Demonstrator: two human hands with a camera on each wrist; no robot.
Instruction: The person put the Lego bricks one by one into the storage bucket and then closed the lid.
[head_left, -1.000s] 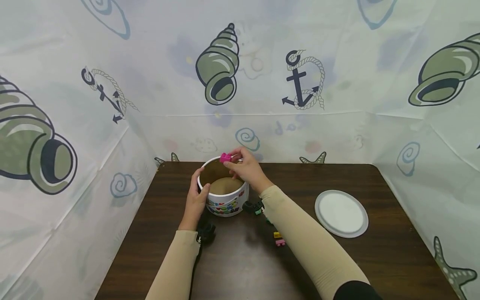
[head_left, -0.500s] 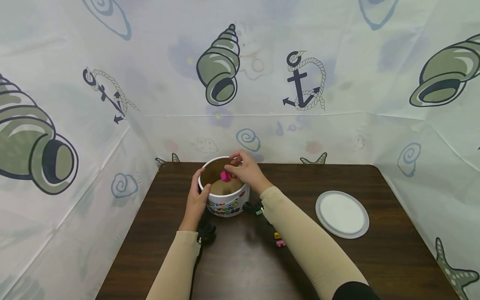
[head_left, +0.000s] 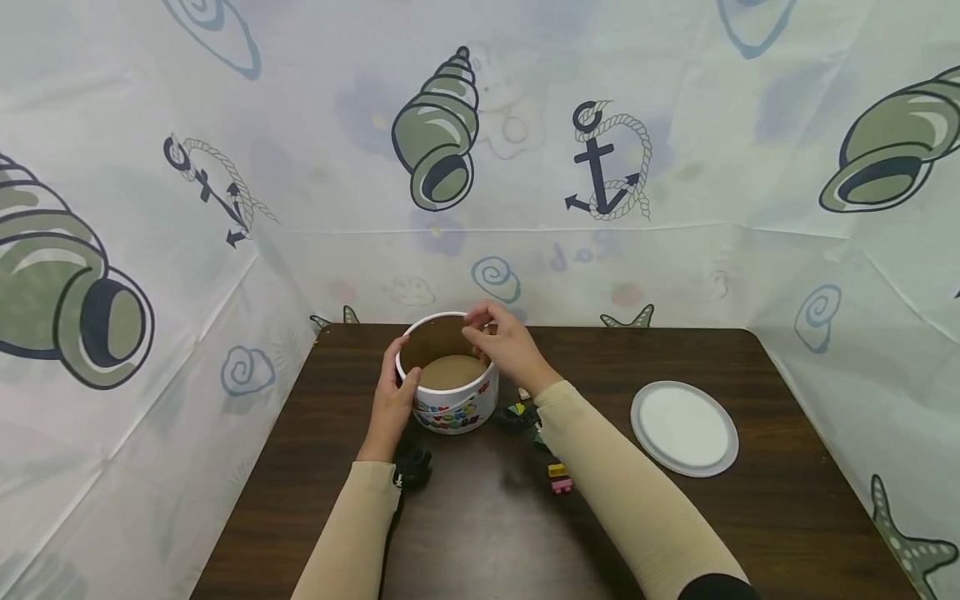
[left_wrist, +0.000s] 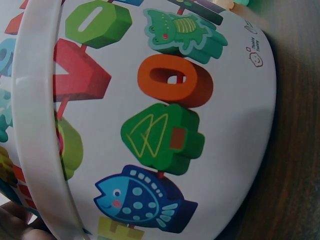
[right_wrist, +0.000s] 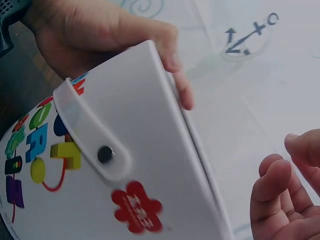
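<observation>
A white bucket [head_left: 454, 414] with colourful printed letters and animals stands at the back of the table, its brown inside showing. My left hand [head_left: 392, 396] grips its left side, thumb on the near rim and fingers round the outside; the right wrist view also shows this hand [right_wrist: 105, 30] at the rim. Over the right rim hovers my right hand [head_left: 506, 343], fingers loosely bent with nothing between them, as the right wrist view of the hand [right_wrist: 285, 200] shows. Printed pictures and the pale carrying handle [left_wrist: 37, 125] fill the left wrist view. No pink block shows inside the bucket.
To the right lies a round white lid [head_left: 684, 428]. A yellow brick [head_left: 557, 471] and a pink brick [head_left: 561, 486] lie near the right forearm. Several small coloured pieces [head_left: 517, 409] sit beside the bucket, partly hidden by the right wrist. A patterned cloth [head_left: 525, 275] hangs behind the table.
My right hand held a pink block over the bucket, then let it go inside, where it drops from sight. That hand has since shifted slightly right. My left hand stays put.
</observation>
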